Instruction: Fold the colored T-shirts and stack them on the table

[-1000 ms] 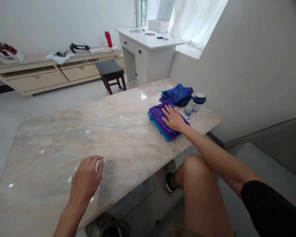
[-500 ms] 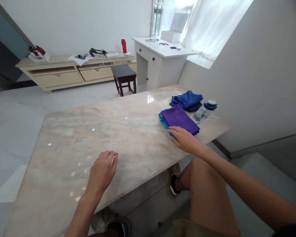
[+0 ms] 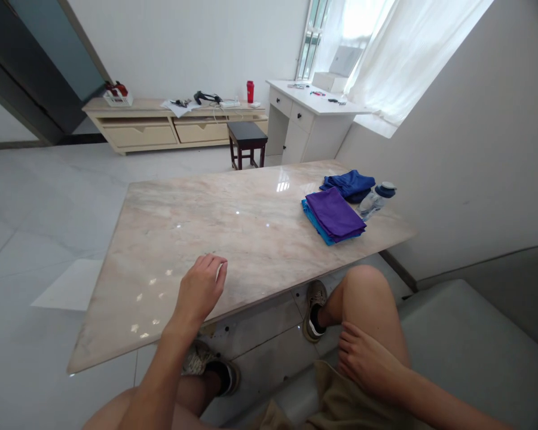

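My left hand (image 3: 202,286) hovers over or rests on the near edge of the marble-patterned table (image 3: 197,221); which of the two I cannot tell. Its fingers are loosely bent, the thumb stands apart, and nothing is in it. On my bent right leg (image 3: 370,310) lies my right hand (image 3: 367,358), open, with its fingers draped over the inner thigh. A folded purple cloth (image 3: 334,212) sits on a bright blue cloth (image 3: 316,224) at the table's right side. Behind them is a dark blue cloth (image 3: 349,184), and a clear water bottle (image 3: 372,203) with a blue-and-white lid stands beside the stack.
Beyond the table are a dark stool (image 3: 247,132), a white desk (image 3: 316,104) and a low cabinet (image 3: 138,134) carrying a red cup (image 3: 250,91). A grey seat (image 3: 466,346) extends to my right, by the wall. My shoes are on the tiled floor under the table.
My right hand has left the purple and blue cloth stack and come back onto my right leg. My left hand keeps nearly the same pose. The view has shifted to the left.
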`<state>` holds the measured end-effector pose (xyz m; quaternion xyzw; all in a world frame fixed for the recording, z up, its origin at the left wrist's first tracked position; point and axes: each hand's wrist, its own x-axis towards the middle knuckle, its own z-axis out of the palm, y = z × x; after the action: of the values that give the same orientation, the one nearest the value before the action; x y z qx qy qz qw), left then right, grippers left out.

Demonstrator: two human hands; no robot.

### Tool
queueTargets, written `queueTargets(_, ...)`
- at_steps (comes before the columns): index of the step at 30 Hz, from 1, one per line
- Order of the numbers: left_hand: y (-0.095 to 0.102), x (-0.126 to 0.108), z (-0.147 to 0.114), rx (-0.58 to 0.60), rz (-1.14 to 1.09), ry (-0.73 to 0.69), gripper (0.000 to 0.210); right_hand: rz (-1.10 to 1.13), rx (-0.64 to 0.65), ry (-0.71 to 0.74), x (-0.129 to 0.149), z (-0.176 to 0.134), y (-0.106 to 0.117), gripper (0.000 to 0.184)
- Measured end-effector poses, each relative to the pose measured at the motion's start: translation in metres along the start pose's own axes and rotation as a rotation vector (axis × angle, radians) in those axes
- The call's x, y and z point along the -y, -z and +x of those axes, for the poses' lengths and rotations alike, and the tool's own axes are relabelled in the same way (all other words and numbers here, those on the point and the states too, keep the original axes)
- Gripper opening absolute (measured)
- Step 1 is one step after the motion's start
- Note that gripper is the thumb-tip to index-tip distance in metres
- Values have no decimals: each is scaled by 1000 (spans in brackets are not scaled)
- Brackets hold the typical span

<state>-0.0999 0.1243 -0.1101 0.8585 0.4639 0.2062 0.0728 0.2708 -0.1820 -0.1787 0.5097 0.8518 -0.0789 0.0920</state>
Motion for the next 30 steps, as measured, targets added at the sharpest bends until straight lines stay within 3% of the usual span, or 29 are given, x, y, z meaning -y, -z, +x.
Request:
queueTargets(4,6,1,0,28,-5,27,36,6,111,39,13,12,-12,14)
queueTargets(7,7,1,2,57,15,45,35,80,84,-60,-3,31,7,15)
queueTargets(11,3,1,6,91,38,43,35,86,-211,-268,-79,84,69,31)
queueTargets(13,0,0,9,91,34,31,35,40,-414,-458,-129,119,93,33)
queueTargets(15,-4,0,14,91,24,20,34,15,-540,-682,-174,154,104,38)
queueTargets(19,-15,-3,25,118,39,13,34,15,-490,-877,-233,199,93,65)
queueTargets(22,-26,-4,33,165,61,-6,35,65,-464,-918,-254,205,78,59)
queueTargets(27,-44,-3,44,218,78,-27,39,188,-604,-1033,-277,193,79,50)
queueTargets(30,-52,-4,49,225,-8,-21,36,250,-772,-1108,-282,188,93,52)
